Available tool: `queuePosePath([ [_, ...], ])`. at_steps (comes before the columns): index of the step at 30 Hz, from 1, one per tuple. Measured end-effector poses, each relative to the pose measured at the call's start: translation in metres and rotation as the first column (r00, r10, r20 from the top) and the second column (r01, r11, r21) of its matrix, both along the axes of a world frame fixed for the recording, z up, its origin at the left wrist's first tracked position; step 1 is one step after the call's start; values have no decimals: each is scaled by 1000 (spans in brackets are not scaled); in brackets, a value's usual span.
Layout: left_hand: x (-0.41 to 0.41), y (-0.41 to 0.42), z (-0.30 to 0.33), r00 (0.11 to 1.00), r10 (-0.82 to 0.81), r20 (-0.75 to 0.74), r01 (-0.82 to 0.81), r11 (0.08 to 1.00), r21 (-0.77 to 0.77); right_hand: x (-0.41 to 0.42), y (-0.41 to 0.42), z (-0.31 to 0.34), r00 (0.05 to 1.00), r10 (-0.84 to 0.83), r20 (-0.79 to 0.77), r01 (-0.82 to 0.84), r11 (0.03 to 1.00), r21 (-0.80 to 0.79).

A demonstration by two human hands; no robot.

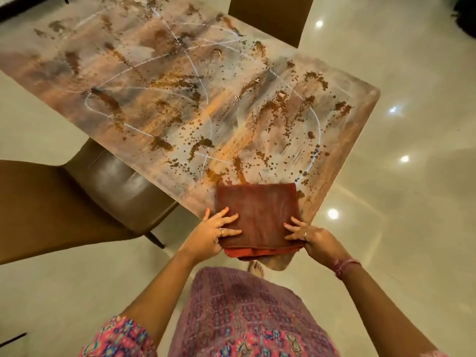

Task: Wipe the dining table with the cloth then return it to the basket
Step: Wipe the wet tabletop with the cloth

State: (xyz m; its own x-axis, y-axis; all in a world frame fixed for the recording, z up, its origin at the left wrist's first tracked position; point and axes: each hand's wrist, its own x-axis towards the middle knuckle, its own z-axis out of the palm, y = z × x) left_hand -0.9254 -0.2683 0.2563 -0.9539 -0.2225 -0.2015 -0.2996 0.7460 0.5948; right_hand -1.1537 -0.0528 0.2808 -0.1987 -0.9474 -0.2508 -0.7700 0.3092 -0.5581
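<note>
Here, near to far:
Person: patterned pink clothing fills the lower centre of the frame; a bare foot (256, 269) shows on the floor just under the surface's near corner.
Left hand (215, 231): fingers spread flat on top of the cloth's left side, thumb tucked at its near edge, so it looks to pinch that edge.
Right hand (306, 237): the same on the right side, fingers on top, near corner gripped.
Cloth (257, 215): dark red, soft and napped, folded into a rough square; it lies at the surface's near corner, lower centre of the frame, its near edge overhanging and showing a brighter orange-red layer beneath.
Key relation: the cloth lies between both hands, equally close to each, with the whole unwiped surface stretching away toward the upper left; a wipe would likely push that way.
Surface (159, 81): glossy rectangular top, rounded corners, mottled brown, orange and grey pattern with thin white curved lines.
Chairs: brown padded chair (77, 202) at left, another chair back (270, 16) at upper centre.
Floor (412, 99): pale polished tile with light reflections.
Basket: not in view.
</note>
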Motion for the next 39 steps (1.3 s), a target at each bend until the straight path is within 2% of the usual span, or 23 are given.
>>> queuePosePath([
  [3, 1, -6, 6, 1000, -27, 14, 26, 998, 59, -5, -8, 6, 995, 80, -65, -71, 989, 133],
  [5, 3, -12, 13, 1000, 20, -20, -19, 997, 77, -8, -19, 13, 983, 102, -151, -76, 982, 171],
  [8, 6, -17, 17, 957, 227, -181, -214, 973, 86, 3, -42, 25, 986, -68, -155, 67, 998, -15],
  [10, 5, -16, 18, 843, 456, -287, -441, 890, 118, 21, -61, 22, 976, -206, -74, 196, 973, -125],
  [11, 2, -14, 19, 743, 598, -299, -574, 800, 173, 31, -71, 18, 967, -254, -29, 247, 959, -139],
  [13, -5, -10, 19, 465, 846, -261, -780, 531, 331, 52, -88, 5, 961, -275, -18, 273, 958, -89],
  [15, -14, -8, 18, 186, 974, -128, -858, 224, 462, 70, -99, -14, 964, -229, -133, 233, 972, 14],
  [16, -18, -9, 18, 90, 995, -45, -855, 100, 509, 77, -101, -23, 957, -192, -216, 209, 976, 62],
  [17, -21, -10, 17, 32, 999, 29, -849, 12, 528, 82, -103, -30, 943, -159, -291, 193, 977, 94],
  [19, -25, -11, 15, -5, 992, 124, -859, -68, 508, 86, -103, -38, 916, -138, -377, 190, 976, 104],
  [23, -31, -5, 7, 42, 979, 200, -855, -68, 514, 86, -91, -44, 905, -112, -410, 158, 984, 81],
  [25, -33, -3, 4, 38, 976, 213, -856, -78, 511, 90, -76, -46, 905, -94, -414, 134, 989, 68],
  [30, -35, -11, -6, -50, 962, 267, -823, -192, 535, 96, -36, -54, 892, -29, -450, 40, 999, 16],
  [35, -31, -19, -15, -188, 923, 336, -642, -375, 669, 97, -47, -53, 893, -57, -447, 69, 998, 10],
  [39, -28, -17, -22, -197, 908, 371, -585, -412, 698, 84, -86, -52, 902, -12, -432, 21, 1000, 17],
])
